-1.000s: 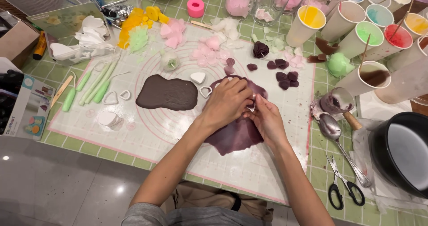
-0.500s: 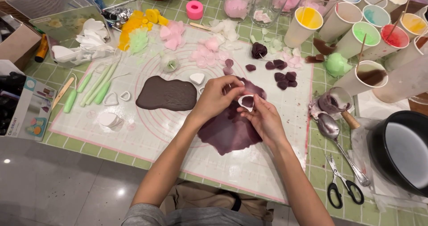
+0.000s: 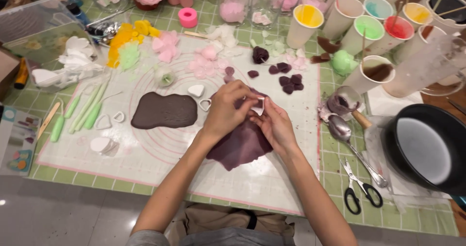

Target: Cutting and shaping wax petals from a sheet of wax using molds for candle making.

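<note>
My left hand (image 3: 227, 107) and my right hand (image 3: 274, 122) meet above a flat sheet of dark purple clay (image 3: 241, 145) on a white pink-ringed mat (image 3: 160, 151). Together they hold a small white petal-shaped cutter (image 3: 258, 106), lifted just off the clay. A second rolled sheet, dark brown (image 3: 164, 111), lies to the left on the mat. Several small purple cut petals (image 3: 286, 79) and a purple rolled bud (image 3: 260, 55) lie beyond my hands.
Paper cups of coloured paste (image 3: 369, 30) stand at the back right. A spoon (image 3: 347, 139), scissors (image 3: 358, 188) and a black round pan (image 3: 427, 146) sit right. Green modelling tools (image 3: 82, 111), white cutters (image 3: 104, 122), yellow and pink clay petals (image 3: 141, 40) lie left.
A second ago both hands pressed the cutter down into the purple clay. They have since lifted it and now hold it between the fingertips above the sheet.
</note>
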